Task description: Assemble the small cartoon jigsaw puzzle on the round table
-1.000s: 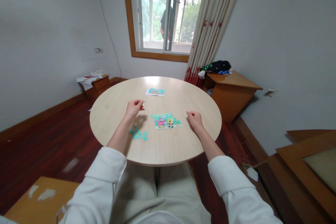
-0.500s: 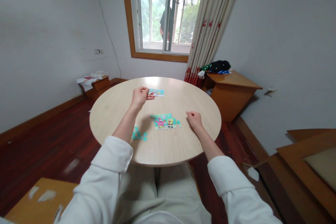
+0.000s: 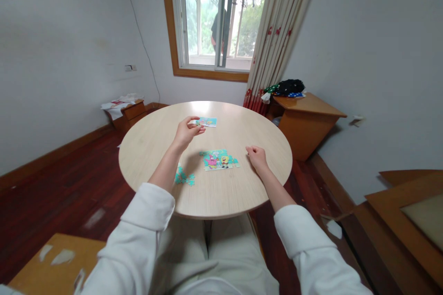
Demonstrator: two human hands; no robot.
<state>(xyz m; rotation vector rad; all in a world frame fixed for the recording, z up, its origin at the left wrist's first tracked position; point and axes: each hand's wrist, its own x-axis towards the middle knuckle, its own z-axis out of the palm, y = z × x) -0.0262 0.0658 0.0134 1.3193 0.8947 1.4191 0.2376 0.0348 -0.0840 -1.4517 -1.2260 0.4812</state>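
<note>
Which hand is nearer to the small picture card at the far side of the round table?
Left. The left hand is at the left edge of the picture card; the right hand rests fisted nearer the person, beside the puzzle.

Left of the fingers (image 3: 198,131) of the raised left hand (image 3: 186,132), bare wood of the round table (image 3: 148,147) lay free. A picture card (image 3: 208,122) sat just beyond the fingertips. A half-built puzzle (image 3: 219,160) lay below and right of them, with loose pieces (image 3: 183,178) back by the wrist. The curled right hand (image 3: 256,156) blocked the puzzle's far side.
</note>
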